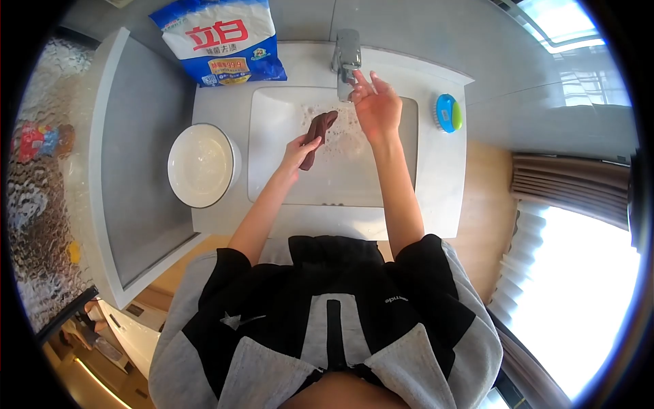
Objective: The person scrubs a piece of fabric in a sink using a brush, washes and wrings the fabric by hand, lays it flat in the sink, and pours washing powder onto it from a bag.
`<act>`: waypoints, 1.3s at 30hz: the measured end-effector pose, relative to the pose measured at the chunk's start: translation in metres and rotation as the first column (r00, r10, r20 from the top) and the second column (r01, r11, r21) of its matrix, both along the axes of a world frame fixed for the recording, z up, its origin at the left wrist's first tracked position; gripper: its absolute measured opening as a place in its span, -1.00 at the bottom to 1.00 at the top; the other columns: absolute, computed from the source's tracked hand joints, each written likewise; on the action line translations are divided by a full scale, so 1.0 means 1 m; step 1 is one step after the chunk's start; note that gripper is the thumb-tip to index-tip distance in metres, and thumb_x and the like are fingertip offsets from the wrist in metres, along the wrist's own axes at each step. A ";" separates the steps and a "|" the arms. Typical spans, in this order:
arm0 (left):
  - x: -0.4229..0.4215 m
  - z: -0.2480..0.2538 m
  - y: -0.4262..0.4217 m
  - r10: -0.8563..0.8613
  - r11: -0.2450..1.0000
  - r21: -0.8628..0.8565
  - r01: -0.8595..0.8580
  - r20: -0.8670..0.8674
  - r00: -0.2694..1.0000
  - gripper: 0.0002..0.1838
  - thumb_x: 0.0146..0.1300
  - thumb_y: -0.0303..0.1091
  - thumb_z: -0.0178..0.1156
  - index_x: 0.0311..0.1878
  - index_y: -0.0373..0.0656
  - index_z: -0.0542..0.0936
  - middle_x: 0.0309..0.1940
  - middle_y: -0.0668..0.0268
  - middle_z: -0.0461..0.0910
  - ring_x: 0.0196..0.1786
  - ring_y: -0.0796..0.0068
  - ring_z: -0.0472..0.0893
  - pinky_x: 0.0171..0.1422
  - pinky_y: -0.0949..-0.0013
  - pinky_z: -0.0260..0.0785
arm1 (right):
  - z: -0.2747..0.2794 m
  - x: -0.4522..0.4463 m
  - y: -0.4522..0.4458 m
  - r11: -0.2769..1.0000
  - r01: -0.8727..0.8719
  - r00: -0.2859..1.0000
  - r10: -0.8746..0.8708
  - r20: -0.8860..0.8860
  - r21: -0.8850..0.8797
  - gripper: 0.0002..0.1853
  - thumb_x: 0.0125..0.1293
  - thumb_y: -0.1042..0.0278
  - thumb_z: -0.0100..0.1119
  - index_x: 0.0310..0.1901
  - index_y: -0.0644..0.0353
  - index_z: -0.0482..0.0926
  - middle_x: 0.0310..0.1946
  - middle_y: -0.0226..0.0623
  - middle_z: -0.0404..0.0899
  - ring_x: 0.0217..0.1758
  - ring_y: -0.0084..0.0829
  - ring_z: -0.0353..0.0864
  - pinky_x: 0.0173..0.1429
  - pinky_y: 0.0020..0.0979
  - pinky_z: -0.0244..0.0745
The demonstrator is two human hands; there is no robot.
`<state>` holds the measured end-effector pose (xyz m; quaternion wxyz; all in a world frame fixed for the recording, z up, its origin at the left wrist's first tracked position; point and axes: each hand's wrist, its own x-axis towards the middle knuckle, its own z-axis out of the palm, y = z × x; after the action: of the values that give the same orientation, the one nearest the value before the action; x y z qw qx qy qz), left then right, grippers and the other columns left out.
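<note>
My left hand is closed around a dark brown cloth, bunched into a narrow strip and held over the left part of the white sink. My right hand is raised at the chrome faucet, palm turned up and fingers spread. Its fingertips are at the faucet's front end; whether they touch it I cannot tell. Suds or droplets dot the basin's back wall and floor beside the cloth.
On the counter's left stands a white basin with a dark rim. A blue and white detergent bag stands at the back left. At the right lies a blue and green scrub brush. A grey panel with a white frame borders the left.
</note>
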<state>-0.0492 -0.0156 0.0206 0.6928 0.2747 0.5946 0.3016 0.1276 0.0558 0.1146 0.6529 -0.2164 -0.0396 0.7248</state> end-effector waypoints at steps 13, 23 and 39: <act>0.023 -0.014 0.036 -0.092 0.992 0.096 0.079 0.136 0.986 -0.59 0.05 -0.40 0.17 -0.01 -0.19 0.34 -0.19 0.31 0.50 -0.11 0.51 0.45 0.01 0.40 0.22 | 0.029 0.008 0.007 0.999 -0.023 0.993 0.020 0.117 0.031 -0.81 0.17 0.36 -0.09 -0.20 0.21 0.39 -0.08 -0.05 0.44 -0.36 -0.40 0.41 -0.22 -0.45 0.35; 0.046 -0.030 0.043 -0.164 0.973 0.160 0.168 -0.039 0.986 -0.81 -0.07 -0.56 -0.04 -0.32 -0.24 0.46 -0.51 0.27 0.51 -0.55 0.57 0.46 -0.52 0.53 0.26 | -0.103 -0.016 -0.025 0.975 0.112 0.443 0.124 0.888 -0.192 -0.71 0.17 0.29 0.03 -0.13 0.26 0.36 -0.31 -0.27 0.42 -0.30 -0.45 0.38 -0.20 -0.44 0.33; 0.065 -0.067 0.094 -0.336 0.700 0.167 0.694 -0.781 0.526 -0.74 -0.03 -0.17 0.08 -0.46 -0.17 0.58 -0.41 0.09 0.59 -0.24 0.15 0.57 -0.16 0.19 0.39 | -0.109 -0.023 -0.016 0.998 0.010 -0.402 -0.054 0.914 0.063 -0.69 0.12 0.12 0.09 -0.43 0.26 0.43 -0.61 -0.13 0.52 -0.50 -0.06 0.51 -0.35 -0.17 0.38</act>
<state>0.0162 0.0785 -0.0462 0.3849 0.6916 0.6062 0.0787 0.1042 0.0401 0.0058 0.3479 -0.7174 -0.5710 0.1956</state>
